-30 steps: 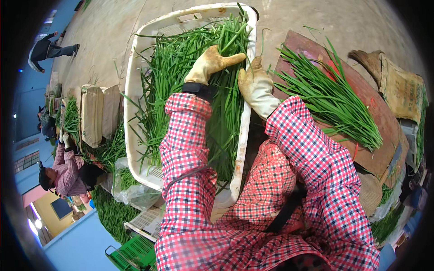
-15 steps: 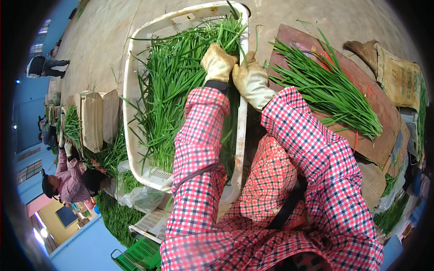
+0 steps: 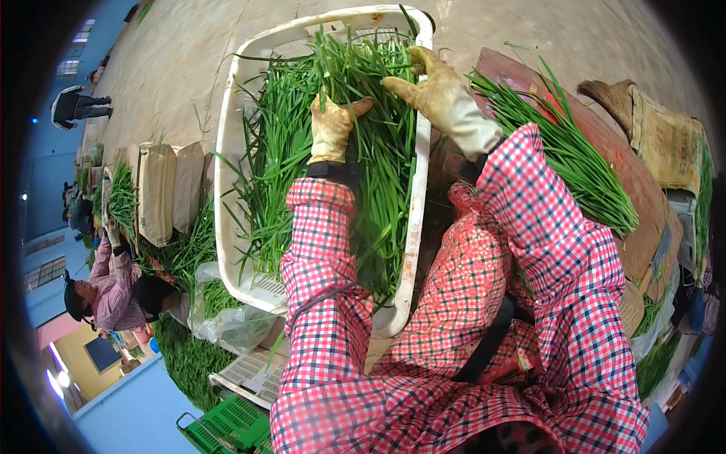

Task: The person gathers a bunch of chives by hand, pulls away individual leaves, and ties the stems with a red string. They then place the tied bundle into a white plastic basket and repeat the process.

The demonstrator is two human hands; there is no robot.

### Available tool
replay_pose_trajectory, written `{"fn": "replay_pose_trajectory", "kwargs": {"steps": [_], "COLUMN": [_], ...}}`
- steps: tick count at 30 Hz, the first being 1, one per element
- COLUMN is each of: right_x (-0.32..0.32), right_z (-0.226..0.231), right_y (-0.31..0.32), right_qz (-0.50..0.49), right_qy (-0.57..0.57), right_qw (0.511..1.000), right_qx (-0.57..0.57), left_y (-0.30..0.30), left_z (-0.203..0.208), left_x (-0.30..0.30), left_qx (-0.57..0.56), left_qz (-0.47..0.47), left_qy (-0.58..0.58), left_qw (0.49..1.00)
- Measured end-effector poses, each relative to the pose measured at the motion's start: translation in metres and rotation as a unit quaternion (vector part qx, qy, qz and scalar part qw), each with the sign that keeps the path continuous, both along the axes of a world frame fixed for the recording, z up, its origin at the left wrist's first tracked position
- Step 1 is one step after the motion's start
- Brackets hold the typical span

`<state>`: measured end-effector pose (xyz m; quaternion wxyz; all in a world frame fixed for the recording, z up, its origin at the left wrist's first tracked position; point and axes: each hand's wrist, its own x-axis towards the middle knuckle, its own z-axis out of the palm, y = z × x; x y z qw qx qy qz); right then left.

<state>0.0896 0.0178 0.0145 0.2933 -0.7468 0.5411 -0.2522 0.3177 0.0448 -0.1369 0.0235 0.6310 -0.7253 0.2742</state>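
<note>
Resting among garlic chives point(image 3: 389, 198): left hand point(image 3: 331, 129), finger closure cannot be told.
Right hand point(image 3: 446, 98): held nearby, fingers spread wide.
White crate point(image 3: 412, 250): chives laid lengthwise, seemingly to fit.

The stained cream-gloved left hand point(image 3: 331, 130) points its thumb rightward; the similarly gloved right hand point(image 3: 445, 95) gapes.

Greens point(image 3: 283, 174) lie in a basket point(image 3: 413, 250), upper centre. A bundle point(image 3: 563, 151) rests on a board point(image 3: 634, 178), right. Bags point(image 3: 156, 195) are left of the basket; a crate point(image 3: 227, 425), lower left.
</note>
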Motion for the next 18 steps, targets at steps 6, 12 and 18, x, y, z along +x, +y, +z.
{"fn": "replay_pose_trajectory", "kwargs": {"steps": [6, 12, 18], "right_x": [0.026, 0.039, 0.052], "right_z": [0.009, 0.008, -0.009], "right_y": [-0.018, 0.014, 0.024], "right_qz": [0.115, 0.098, 0.066], "right_qy": [0.173, 0.188, 0.007], "right_qw": [0.973, 0.969, 0.997], "right_qx": [-0.103, -0.128, -0.04], "left_y": [0.01, 0.027, 0.031], "left_z": [-0.011, 0.012, 0.051], "left_x": [-0.005, -0.012, -0.061], "left_qx": [-0.086, -0.092, -0.099], "left_qz": [-0.028, -0.056, -0.117], "left_qy": [0.033, 0.067, 0.667], "left_qw": [0.995, 0.992, 0.73]}}
